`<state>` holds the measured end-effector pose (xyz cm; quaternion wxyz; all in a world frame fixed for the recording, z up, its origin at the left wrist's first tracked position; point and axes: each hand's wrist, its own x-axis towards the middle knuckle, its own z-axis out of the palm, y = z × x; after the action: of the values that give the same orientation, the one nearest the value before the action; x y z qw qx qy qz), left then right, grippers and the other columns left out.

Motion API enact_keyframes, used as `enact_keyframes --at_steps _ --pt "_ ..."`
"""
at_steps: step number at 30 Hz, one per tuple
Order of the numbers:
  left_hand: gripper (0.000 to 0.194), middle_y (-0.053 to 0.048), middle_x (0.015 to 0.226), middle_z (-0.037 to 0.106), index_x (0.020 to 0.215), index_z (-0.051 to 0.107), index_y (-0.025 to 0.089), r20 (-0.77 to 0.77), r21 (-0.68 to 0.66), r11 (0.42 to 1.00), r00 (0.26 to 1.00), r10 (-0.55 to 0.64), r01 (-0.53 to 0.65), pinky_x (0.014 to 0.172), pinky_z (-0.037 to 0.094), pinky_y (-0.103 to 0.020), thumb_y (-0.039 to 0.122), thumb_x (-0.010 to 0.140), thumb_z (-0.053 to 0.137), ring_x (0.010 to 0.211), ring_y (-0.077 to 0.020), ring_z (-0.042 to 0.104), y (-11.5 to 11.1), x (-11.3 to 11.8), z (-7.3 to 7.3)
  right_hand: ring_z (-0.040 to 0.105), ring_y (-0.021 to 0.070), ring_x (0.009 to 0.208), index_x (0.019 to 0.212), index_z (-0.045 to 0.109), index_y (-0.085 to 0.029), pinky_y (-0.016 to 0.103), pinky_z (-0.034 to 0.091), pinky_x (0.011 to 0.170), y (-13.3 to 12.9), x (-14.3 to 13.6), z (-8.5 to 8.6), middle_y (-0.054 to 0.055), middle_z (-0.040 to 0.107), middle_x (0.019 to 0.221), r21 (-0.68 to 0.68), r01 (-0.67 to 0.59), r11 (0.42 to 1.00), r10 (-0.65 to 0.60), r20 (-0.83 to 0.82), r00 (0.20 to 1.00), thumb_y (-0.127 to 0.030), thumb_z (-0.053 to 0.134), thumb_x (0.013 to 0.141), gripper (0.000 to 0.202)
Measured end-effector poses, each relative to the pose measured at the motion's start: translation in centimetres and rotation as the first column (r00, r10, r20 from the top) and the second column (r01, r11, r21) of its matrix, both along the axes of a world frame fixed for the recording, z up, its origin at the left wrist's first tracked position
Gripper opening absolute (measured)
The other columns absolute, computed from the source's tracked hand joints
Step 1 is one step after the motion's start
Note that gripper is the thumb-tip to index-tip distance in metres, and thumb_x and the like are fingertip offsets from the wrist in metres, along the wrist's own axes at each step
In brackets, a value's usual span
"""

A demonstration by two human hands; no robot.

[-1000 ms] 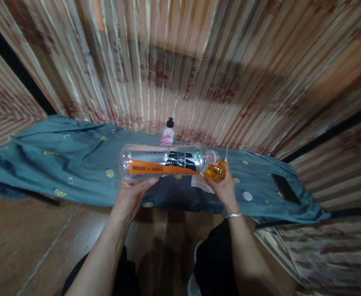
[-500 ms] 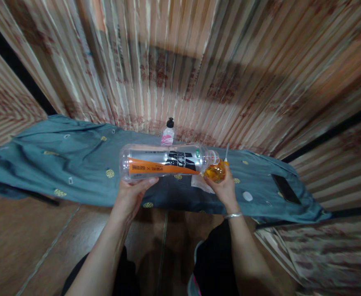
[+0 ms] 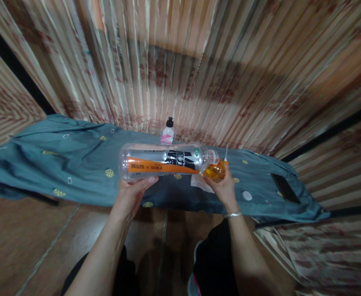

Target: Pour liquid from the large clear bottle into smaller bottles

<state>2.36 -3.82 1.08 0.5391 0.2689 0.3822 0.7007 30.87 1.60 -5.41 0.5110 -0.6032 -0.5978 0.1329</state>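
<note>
Left hand (image 3: 131,195): bottle (image 3: 155,161) is clasped sideways
Right hand (image 3: 222,183): amber vessel (image 3: 215,172) is pinched by bottle's mouth (image 3: 213,157)
Phone (image 3: 284,188): right of grips
Since earlier: both grips are kept

Amber container (image 3: 215,171) partly hidden behind right hand (image 3: 224,187), small print on clear bottle (image 3: 158,161) illegible.
</note>
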Motion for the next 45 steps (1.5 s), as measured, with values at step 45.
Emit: enact_keyframes --at_steps 45 --pt "0.063 -0.004 0.084 0.080 0.106 0.076 0.023 -0.021 -0.005 1.000 1.000 -0.009 0.008 0.086 0.062 -0.038 0.018 0.046 0.096 0.084 -0.0247 0.077 -0.11 -0.07 -0.09 0.070 0.0353 0.112 0.132 0.058 -0.017 0.052 0.054 0.099 -0.09 -0.10 0.28 0.016 0.072 0.124 -0.036 -0.015 0.999 0.014 -0.008 1.000 -0.055 0.085 0.064 0.083"
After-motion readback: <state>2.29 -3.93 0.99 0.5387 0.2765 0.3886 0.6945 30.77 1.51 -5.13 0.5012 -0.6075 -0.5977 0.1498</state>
